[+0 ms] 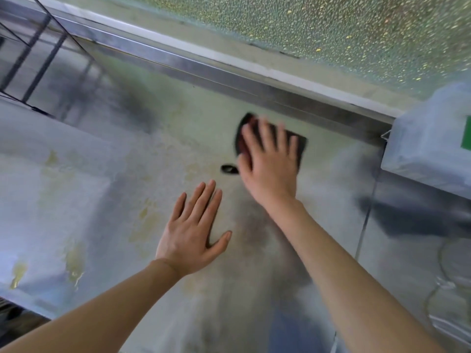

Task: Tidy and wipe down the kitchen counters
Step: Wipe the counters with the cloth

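A stainless-steel counter (pixel 158 138) fills the view, smeared with yellowish stains at the left. My right hand (pixel 270 164) lies flat with spread fingers on a dark cloth (pixel 302 143) and presses it onto the steel near the back rim. The cloth shows beyond the fingertips and is blurred. My left hand (pixel 193 230) rests flat on the counter, fingers straight, holding nothing. A small dark oval object (pixel 229 169) lies on the steel just left of my right hand.
A raised steel back rim (pixel 229 80) runs along a frosted window (pixel 331 29). A wire rack (pixel 33 59) stands at the far left. At the right edge sits a plastic-wrapped box (pixel 428 138). A seam (pixel 365 217) divides the counter panels on the right.
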Available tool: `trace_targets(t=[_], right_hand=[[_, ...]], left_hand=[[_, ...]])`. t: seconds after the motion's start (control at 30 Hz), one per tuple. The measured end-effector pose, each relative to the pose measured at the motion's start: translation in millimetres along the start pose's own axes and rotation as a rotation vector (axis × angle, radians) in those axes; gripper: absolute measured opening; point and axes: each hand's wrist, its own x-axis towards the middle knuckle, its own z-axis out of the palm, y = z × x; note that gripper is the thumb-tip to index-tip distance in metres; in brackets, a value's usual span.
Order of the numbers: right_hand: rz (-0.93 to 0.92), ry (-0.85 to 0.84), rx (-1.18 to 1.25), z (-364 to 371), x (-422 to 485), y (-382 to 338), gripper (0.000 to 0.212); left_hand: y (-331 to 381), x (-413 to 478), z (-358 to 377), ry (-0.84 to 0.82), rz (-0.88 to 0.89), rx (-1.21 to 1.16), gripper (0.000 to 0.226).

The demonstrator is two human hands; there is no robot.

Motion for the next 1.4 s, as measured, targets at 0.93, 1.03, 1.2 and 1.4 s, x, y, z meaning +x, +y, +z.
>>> trace_targets(t=[0.93,1.03,1.2,1.4], right_hand=[[0.103,-0.053,0.006,6,-86,-59,0.053],[-0.366,-0.176,-0.092,10,-123,-58,0.056],[0.406,0.011,-0.056,7,-148,-38,0.054],[0.171,-0.063,-0.066,25,-197,-118,0.056]], left_hand=[[-65,-98,-14,-0.008,-0.017,-0.090,0.057],[-85,-121,-9,-0.033,0.026,-0.055,0.057],[-102,-131,3,-0.009,0.107,-0.011,0.058],[-103,-131,6,0.016,0.135,-0.008,0.057]])
